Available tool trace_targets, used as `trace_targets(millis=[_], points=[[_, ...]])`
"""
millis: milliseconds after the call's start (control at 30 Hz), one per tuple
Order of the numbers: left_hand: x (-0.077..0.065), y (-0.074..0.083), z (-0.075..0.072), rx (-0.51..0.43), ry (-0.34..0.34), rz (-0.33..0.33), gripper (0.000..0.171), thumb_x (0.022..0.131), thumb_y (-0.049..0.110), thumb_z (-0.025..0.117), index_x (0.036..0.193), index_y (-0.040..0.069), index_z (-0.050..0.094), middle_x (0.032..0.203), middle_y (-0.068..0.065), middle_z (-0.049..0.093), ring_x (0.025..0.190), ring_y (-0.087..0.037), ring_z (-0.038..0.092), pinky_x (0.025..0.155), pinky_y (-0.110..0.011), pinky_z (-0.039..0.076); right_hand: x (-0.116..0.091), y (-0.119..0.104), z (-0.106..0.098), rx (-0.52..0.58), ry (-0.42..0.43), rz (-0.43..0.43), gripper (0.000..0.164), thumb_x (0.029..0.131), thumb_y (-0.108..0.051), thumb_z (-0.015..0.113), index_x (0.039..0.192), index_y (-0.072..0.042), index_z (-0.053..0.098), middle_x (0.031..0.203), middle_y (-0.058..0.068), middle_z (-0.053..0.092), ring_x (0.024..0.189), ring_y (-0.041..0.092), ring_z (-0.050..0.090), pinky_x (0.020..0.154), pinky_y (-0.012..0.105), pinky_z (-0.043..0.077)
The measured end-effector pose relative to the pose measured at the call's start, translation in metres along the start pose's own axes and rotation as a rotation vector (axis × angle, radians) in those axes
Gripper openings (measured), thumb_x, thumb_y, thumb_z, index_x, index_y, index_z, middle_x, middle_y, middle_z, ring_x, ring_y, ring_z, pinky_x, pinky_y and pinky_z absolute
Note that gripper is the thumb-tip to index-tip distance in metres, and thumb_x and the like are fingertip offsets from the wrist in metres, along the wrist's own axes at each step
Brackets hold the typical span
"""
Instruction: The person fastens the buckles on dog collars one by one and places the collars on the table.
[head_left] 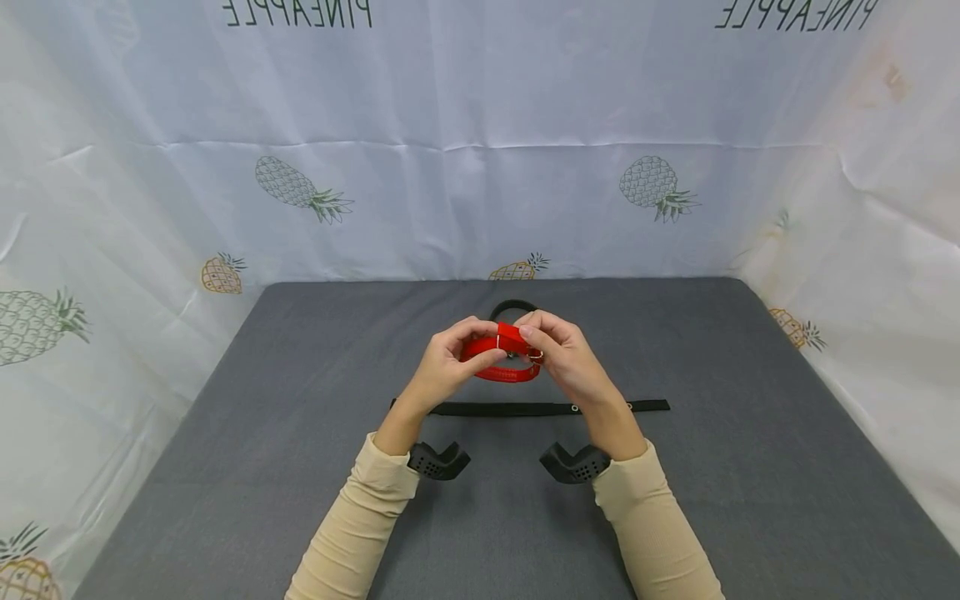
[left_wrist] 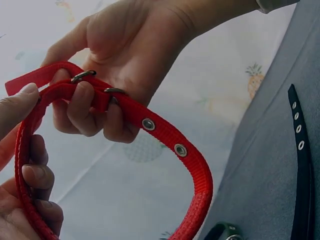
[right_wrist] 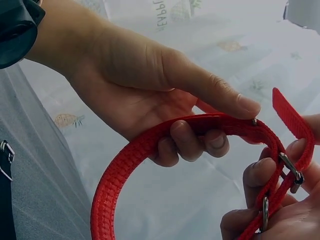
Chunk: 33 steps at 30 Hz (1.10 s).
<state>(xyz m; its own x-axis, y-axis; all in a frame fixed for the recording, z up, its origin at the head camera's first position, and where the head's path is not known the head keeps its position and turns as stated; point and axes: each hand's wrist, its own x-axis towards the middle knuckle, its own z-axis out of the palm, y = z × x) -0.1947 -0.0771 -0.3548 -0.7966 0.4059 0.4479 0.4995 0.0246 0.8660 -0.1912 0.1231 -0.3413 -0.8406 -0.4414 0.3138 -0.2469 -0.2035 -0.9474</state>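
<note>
I see the left hand [head_left: 437, 364] gripping one side of a red collar [head_left: 507, 375] above the gray surface [head_left: 247, 433], the right hand [head_left: 573, 358] gripping the other, nearer the buckle [right_wrist: 291, 169]. The loop spans side to side between both hands; its loose strap end [right_wrist: 289, 114] points toward the left.

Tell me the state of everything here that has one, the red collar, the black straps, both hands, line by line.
Red collar: bent into a loop, held up off the table.
Its tip: loose, sticking out past the buckle.
Straight black strap: laid out, unfastened.
Curved black strap: partly hidden; can't tell if fastened.
Left hand: gripping the collar.
Right hand: gripping the collar near its buckle.
</note>
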Motion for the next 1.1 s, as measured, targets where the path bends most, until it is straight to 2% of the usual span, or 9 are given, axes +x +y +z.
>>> trace_targets(millis=[200, 367, 433, 600, 867, 967, 1100], points=[[0.0011, -0.0016, 0.0016, -0.018, 0.015, 0.018, 0.029, 0.087, 0.003, 0.069, 0.113, -0.007, 0.061, 0.104, -0.025, 0.061, 0.084, -0.001, 0.063, 0.078, -0.018, 0.055, -0.0004, -0.0001, 0.0014, 0.041, 0.011, -0.016, 0.02, 0.102, -0.014, 0.045, 0.089, -0.02, 0.059, 0.096, -0.009, 0.058, 0.075, 0.011, 0.048, 0.069, 0.021, 0.042], [0.0019, -0.0031, 0.0027, -0.063, 0.02, 0.03, 0.032, 0.089, 0.01, 0.069, 0.113, -0.009, 0.061, 0.1, -0.023, 0.06, 0.082, -0.015, 0.067, 0.079, -0.02, 0.057, -0.0003, 0.0006, 0.0019, 0.048, 0.023, -0.03, 0.024, 0.101, -0.01, 0.04, 0.088, -0.018, 0.058, 0.096, -0.008, 0.057, 0.075, 0.012, 0.048, 0.069, 0.02, 0.043], [0.0019, -0.0029, 0.0023, -0.07, 0.027, 0.034, 0.034, 0.089, 0.014, 0.07, 0.112, -0.009, 0.061, 0.098, -0.02, 0.059, 0.082, -0.016, 0.066, 0.079, -0.02, 0.057, -0.0002, 0.0007, 0.002, 0.046, 0.018, -0.036, 0.025, 0.101, -0.01, 0.039, 0.086, -0.017, 0.058, 0.096, -0.007, 0.057, 0.074, 0.013, 0.048, 0.068, 0.021, 0.042], [0.0012, 0.0003, 0.0005, -0.04, 0.044, 0.057, 0.034, 0.088, 0.016, 0.07, 0.111, -0.008, 0.063, 0.095, -0.015, 0.059, 0.082, -0.005, 0.061, 0.076, -0.018, 0.054, 0.0003, 0.0014, 0.0015, 0.027, -0.008, -0.072, 0.024, 0.101, -0.01, 0.04, 0.082, -0.014, 0.055, 0.092, -0.004, 0.054, 0.074, 0.013, 0.048, 0.065, 0.024, 0.04], [0.0006, 0.0022, 0.001, -0.003, 0.043, 0.09, 0.027, 0.085, 0.003, 0.07, 0.109, -0.008, 0.064, 0.095, -0.022, 0.06, 0.082, -0.005, 0.057, 0.072, -0.018, 0.053, 0.0005, 0.0028, 0.0019, -0.002, -0.014, -0.146, 0.025, 0.101, -0.014, 0.049, 0.076, -0.014, 0.051, 0.089, -0.005, 0.053, 0.071, 0.013, 0.048, 0.056, 0.029, 0.036], [0.0005, 0.0013, 0.0011, -0.005, 0.043, 0.105, 0.032, 0.087, 0.014, 0.071, 0.109, -0.008, 0.065, 0.095, -0.023, 0.06, 0.084, -0.004, 0.058, 0.073, -0.018, 0.054, 0.0001, 0.0028, 0.0026, -0.021, -0.016, -0.154, 0.023, 0.1, -0.015, 0.052, 0.076, -0.016, 0.052, 0.09, -0.006, 0.053, 0.076, 0.012, 0.049, 0.058, 0.027, 0.039], [0.0005, -0.0008, 0.0017, 0.006, 0.047, 0.127, 0.057, 0.084, 0.042, 0.069, 0.109, -0.008, 0.065, 0.093, -0.023, 0.06, 0.084, -0.002, 0.058, 0.073, -0.018, 0.055, -0.0003, 0.0019, 0.0037, -0.055, -0.013, -0.156, 0.022, 0.099, -0.012, 0.053, 0.077, -0.017, 0.051, 0.09, -0.007, 0.052, 0.081, 0.009, 0.048, 0.061, 0.026, 0.04]])
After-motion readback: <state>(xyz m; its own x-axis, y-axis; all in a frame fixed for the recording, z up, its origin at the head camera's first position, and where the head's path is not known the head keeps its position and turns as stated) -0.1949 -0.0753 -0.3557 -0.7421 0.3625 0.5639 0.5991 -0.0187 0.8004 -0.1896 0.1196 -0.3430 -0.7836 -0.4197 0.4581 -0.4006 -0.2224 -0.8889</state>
